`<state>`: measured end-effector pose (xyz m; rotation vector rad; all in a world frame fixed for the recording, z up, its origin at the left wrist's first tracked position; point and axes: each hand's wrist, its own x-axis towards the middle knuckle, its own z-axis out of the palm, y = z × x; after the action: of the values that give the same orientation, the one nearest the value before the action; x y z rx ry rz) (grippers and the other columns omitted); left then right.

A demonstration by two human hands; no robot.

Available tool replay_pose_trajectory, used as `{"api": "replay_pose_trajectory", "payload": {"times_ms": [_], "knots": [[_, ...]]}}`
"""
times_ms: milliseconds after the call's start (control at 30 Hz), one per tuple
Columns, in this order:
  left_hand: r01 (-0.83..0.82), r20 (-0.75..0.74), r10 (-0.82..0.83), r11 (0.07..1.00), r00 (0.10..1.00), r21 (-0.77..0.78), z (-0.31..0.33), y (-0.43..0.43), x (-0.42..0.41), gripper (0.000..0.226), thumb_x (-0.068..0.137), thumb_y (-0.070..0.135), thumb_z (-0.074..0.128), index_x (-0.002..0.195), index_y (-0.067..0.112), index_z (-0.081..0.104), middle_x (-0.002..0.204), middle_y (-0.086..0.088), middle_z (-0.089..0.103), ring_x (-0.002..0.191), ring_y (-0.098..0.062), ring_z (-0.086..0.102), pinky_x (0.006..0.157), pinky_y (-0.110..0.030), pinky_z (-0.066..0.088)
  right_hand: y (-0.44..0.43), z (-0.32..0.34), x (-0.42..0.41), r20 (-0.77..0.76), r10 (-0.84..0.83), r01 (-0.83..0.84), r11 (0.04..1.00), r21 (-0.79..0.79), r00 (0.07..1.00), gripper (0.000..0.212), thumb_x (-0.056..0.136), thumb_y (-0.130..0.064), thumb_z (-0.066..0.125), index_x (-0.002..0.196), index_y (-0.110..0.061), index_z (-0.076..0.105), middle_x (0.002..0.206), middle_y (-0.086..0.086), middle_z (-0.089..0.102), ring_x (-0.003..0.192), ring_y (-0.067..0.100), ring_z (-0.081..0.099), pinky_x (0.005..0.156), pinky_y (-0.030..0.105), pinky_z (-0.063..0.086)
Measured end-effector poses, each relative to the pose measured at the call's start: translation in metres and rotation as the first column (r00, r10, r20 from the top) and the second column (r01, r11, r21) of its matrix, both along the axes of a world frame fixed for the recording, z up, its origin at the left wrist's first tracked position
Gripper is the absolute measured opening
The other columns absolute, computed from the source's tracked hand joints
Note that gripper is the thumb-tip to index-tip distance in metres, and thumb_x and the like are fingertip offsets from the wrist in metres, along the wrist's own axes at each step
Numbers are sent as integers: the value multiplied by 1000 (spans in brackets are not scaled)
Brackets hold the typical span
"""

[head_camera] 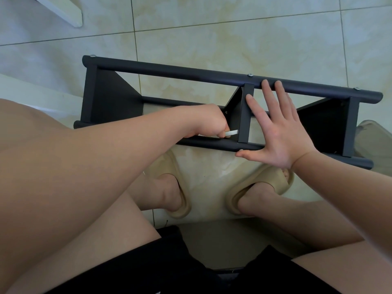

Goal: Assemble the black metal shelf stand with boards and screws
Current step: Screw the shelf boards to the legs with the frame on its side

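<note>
- Shelf stand (89, 94) lies on its side on the tiled floor (212, 37), straight ahead of our feet, with its long black tubes running left to right.
- Three dark boards stand between the tubes: the left board (110, 98), the middle board (234, 105) and the right board (322, 122).
- Silver screw heads (250, 75) dot the top of the far tube (169, 71), at both ends and above the middle crossbar (246, 115).
- Our left hand (212, 122) is clenched round a small white tool (231, 132), just above the near tube (212, 143). The tool's tip reaches the crossbar's edge; we cannot tell whether it touches.
- Our right hand (280, 132) is released, its fingers spread straight over the bay right of the crossbar. Two fingertips reach the far tube, and the thumb tip rests at the near tube beside another screw (241, 150).
- Bare tile stretches wide beyond the far tube. A white object (63, 9) at the top left corner lies well apart from the stand.
- Room is tight on our side: our beige slippers (267, 177) sit near the near tube.
- A third slipper (371, 136) lies just beside the stand's right end.
</note>
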<state>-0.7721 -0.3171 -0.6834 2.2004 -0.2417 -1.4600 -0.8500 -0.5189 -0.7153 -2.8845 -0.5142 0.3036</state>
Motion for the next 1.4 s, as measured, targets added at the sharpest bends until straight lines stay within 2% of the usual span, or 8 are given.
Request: {"api": "replay_pose_trajectory", "payload": {"times_ms": [100,333,467,733,833,933,1100,1400], "knots": [[19,110,-20,1000,994,7,0,1,4,22,93,11,59,108,12,76,99,2,66,92,-17,57,61,-12,40,0,0,0,-4,-2,2,1000,-3,1000,119,73,-92,40,162,-17,15,168,19,0,153,44,-5,123,58,6],[57,207,-55,998,977,0,0,1,9,28,89,5,50,86,26,69,88,7,67,90,-18,62,69,-25,45,0,-1,-1,1,0,0,1000,5,1000,119,73,-92,40,162,-18,15,168,19,0,153,45,-4,123,59,8],[-140,77,148,985,986,-97,-1,-3,9,22,88,12,61,75,25,71,89,8,69,88,-13,62,72,-24,46,0,-1,-1,13,4,-4,1000,18,1000,118,74,-92,41,162,-17,16,168,20,2,153,45,-3,123,59,9],[-481,-134,469,874,873,-72,-2,-13,5,6,96,20,60,99,21,65,90,5,71,88,-9,67,82,-32,48,-1,-1,0,5,1,-1,1000,11,1000,118,74,-92,39,162,-17,15,168,19,0,153,45,-3,123,59,9],[-530,-100,523,845,846,-69,-2,-13,4,10,96,18,60,102,23,66,91,5,72,87,-6,67,74,-28,46,-1,-1,0,12,2,-2,1000,17,1000,117,74,-91,41,162,-17,16,168,20,1,153,45,-3,123,59,10],[-593,-92,587,801,805,-78,1,-14,6,10,96,11,60,100,18,66,85,1,71,57,7,65,48,-12,46,-1,-1,0,11,2,-2,1000,17,1000,118,74,-91,42,162,-17,16,168,20,1,153,45,-3,123,59,10],[-599,-168,591,801,789,3,5,-18,5,9,97,18,59,101,25,64,82,9,75,90,-7,63,91,-37,41,-1,0,0,9,1,-1,1000,15,1000,117,75,-90,41,162,-16,17,168,20,1,153,45,-3,123,59,10],[-578,-209,576,814,790,57,8,-19,3,21,101,25,52,117,22,65,93,8,78,93,-7,63,104,-42,40,0,1,0,2,-3,3,1000,16,1000,118,74,-90,42,162,-16,18,168,20,1,153,45,-3,123,59,11]]}}
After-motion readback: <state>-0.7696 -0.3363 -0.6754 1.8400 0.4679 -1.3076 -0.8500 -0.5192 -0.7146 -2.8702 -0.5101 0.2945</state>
